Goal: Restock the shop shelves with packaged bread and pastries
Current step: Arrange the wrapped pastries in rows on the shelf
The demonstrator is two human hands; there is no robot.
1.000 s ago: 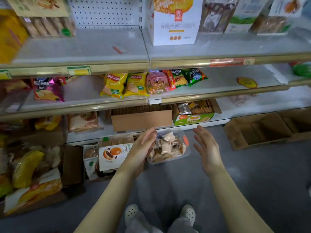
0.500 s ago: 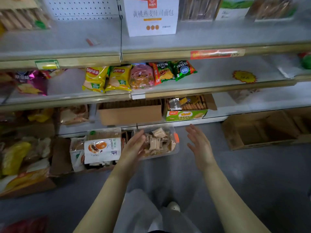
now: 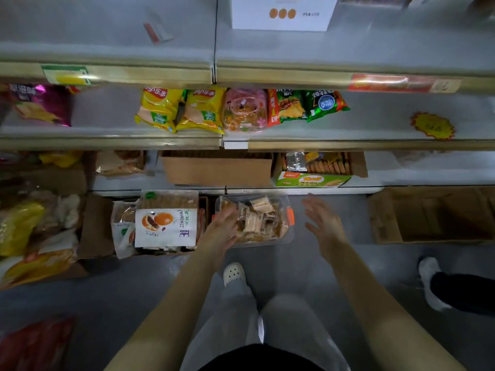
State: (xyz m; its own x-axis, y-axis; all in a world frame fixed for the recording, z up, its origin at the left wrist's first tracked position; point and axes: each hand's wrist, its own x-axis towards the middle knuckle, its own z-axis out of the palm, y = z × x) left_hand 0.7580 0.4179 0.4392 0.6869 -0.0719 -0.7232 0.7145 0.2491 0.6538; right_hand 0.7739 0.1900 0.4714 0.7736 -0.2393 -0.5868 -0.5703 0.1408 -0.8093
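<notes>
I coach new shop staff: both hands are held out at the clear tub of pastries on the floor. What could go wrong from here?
1. Only the left hand is at the clear tub; the right hand is open and apart. Lifting one-sided could tip it.
2. If the orange latch is not fastened, which I cannot tell, it might open and spill the pastries.
3. Another person's foot stands close on the right; stepping back could cause a trip.

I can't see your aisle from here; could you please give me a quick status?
Left hand open, at left end of pastry tub. Right hand open, short of it. Tub on floor. Nothing between.
</notes>
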